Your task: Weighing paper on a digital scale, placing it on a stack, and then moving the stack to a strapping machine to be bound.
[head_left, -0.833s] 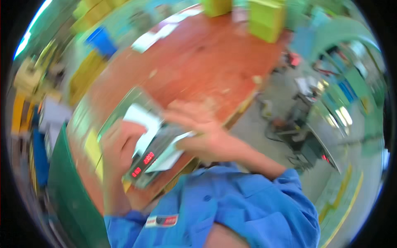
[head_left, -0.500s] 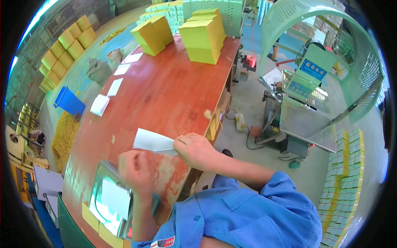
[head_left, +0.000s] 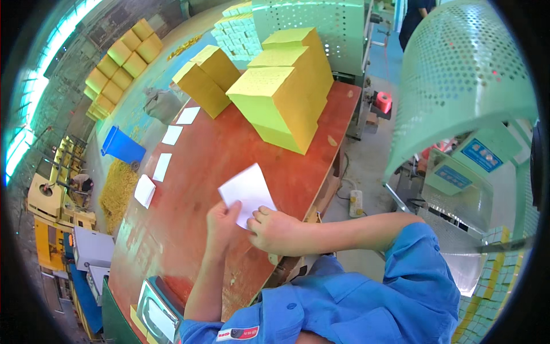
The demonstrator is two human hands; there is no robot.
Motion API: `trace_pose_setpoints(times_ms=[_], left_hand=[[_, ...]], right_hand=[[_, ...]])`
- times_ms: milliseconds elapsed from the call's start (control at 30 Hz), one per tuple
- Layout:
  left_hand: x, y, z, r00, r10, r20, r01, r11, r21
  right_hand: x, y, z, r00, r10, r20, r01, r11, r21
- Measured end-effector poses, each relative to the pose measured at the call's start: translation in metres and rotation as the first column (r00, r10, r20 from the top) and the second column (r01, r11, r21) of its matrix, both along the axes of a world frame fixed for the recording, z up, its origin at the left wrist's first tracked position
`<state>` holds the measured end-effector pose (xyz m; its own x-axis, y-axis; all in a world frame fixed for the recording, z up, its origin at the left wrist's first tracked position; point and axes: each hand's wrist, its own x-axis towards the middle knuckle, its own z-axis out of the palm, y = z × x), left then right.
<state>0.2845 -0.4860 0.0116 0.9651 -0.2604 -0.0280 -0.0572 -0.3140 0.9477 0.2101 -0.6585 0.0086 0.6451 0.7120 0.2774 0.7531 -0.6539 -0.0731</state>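
Note:
A white sheet of paper [head_left: 247,186] is held up in front of me above the red-brown table; whether it is one sheet or a thin stack I cannot tell. My left hand [head_left: 221,225] grips its lower left edge, thumb on top. At the lower right edge, my right hand [head_left: 276,230] pinches the paper between curled fingers. A metal-topped device like a scale [head_left: 150,304] stands at the table's near left, with another white sheet [head_left: 162,321] lying on it. Along the table's left edge lie several white papers, the nearest a loose small pile [head_left: 144,191].
Tall yellow paper stacks [head_left: 286,94] stand on the far end of the table [head_left: 195,172]. A green perforated guard [head_left: 458,80] curves over a machine at the right. Left of the table are a blue bin [head_left: 123,146] and a heap of yellow shreds [head_left: 117,189].
My left hand has come up from near the scale and now grips the paper too. The paper has turned more upright. The whole view has shifted, bringing the yellow stacks closer.

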Motion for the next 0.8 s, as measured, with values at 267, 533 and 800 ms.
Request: trace_pose_setpoints(times_ms=[267,533,800], left_hand=[[0.141,-0.098,0.118,0.999,-0.030,-0.026,0.010,0.829,-0.559],[0.209,-0.194,0.092,0.982,0.188,-0.011,-0.185,0.951,-0.248],[0.206,-0.201,0.073,0.897,0.227,0.379,-0.281,0.955,0.092]], right_hand=[[0.022,-0.121,-0.015,0.743,0.219,-0.633,0.612,0.161,0.774],[0.025,-0.153,-0.073,0.623,0.320,-0.714,0.765,-0.057,0.642],[0.026,-0.164,-0.083,0.613,0.347,-0.710,0.779,-0.113,0.617]])
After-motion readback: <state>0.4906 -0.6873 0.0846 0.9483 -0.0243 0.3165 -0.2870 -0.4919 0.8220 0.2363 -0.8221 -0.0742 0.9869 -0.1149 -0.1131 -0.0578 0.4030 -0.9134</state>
